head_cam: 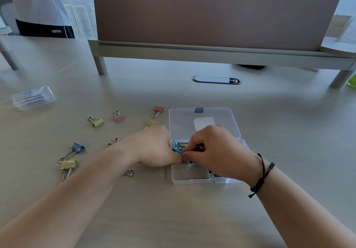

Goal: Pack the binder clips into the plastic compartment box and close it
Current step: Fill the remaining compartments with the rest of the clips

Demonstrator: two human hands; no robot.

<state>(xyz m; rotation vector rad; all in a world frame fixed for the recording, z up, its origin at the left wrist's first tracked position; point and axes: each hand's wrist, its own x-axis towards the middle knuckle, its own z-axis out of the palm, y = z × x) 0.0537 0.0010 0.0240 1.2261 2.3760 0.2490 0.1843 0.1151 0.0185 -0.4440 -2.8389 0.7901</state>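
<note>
Head view: a clear plastic compartment box [190, 178] is set on the pale table [173, 219], its lid [204, 122] laid open and flat behind it, a violet latch [199, 110] seen at the lid's far edge. A teal binder clip [175, 145] is lodged in the rear left compartment. A small blue-grey clip [181, 152] is pinched over the box between the curled fingers of the left hand [154, 147] and the right hand [215, 147], whose fingertips meet. Loose clips are scattered on the table left of the box: pink [117, 117], red [158, 110], yellow [96, 121], blue [77, 148], and a second yellow [68, 165]. A second clear box [33, 98] is noted far left.
</note>
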